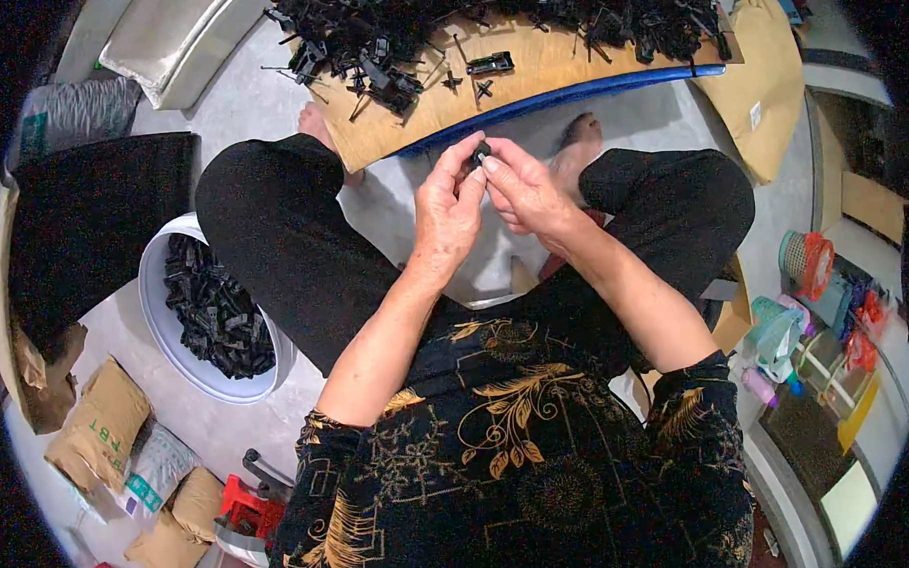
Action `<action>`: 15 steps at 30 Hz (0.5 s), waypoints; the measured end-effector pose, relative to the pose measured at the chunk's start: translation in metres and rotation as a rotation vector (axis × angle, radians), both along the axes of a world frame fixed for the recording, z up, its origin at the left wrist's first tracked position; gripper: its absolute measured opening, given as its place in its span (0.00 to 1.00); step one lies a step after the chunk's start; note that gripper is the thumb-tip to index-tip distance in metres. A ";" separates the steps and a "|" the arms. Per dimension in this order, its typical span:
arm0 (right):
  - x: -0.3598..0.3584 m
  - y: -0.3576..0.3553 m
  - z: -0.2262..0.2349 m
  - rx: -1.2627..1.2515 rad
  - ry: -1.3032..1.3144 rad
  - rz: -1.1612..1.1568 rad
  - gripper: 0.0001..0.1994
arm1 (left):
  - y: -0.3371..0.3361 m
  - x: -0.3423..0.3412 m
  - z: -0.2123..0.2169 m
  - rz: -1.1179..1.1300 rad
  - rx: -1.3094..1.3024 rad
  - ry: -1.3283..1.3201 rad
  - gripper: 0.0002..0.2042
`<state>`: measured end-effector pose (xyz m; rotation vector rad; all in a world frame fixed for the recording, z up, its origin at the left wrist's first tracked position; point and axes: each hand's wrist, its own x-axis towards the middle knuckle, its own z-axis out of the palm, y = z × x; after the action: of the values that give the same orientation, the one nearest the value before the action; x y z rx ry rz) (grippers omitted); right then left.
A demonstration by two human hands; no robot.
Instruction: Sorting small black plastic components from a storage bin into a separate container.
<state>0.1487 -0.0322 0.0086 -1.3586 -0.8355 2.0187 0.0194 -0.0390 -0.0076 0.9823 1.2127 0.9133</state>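
Both hands meet in front of me, just short of the table's near edge. Between their fingertips is a small black plastic part (481, 152); most of it is covered by the fingers. My left hand (446, 206) pinches it from the left, and my right hand (527, 186) grips it from the right with the thumb on top. Beyond them, a wooden table (409, 133) carries a heap of black plastic parts (385, 26) with thin rods sticking out. Some loose pieces, among them a long black part (490, 62), lie nearer the edge.
A white tub (155, 294) full of black parts stands left of my knee. Brown and grey packages (99, 427) and a red stool-like object (248, 512) are at lower left. A large tan sack (758, 83) leans by the table's right end. Bags and baskets (814, 271) crowd the right.
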 end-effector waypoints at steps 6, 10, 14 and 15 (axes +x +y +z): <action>-0.009 0.008 0.006 0.002 -0.117 0.069 0.17 | -0.003 -0.007 -0.004 0.048 0.187 0.117 0.15; -0.003 -0.001 -0.023 0.194 -0.494 0.122 0.17 | -0.008 -0.001 -0.015 0.033 0.273 0.154 0.14; -0.004 0.009 0.033 0.039 -0.208 0.177 0.15 | -0.014 -0.022 0.022 0.067 0.249 -0.021 0.15; -0.002 0.012 0.044 0.172 -0.185 0.251 0.14 | -0.016 -0.030 0.036 0.071 0.256 -0.054 0.16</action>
<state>0.1465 -0.0202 0.0521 -1.4146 -1.2897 1.9682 -0.0110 -0.0555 0.0281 1.1140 1.1090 1.1653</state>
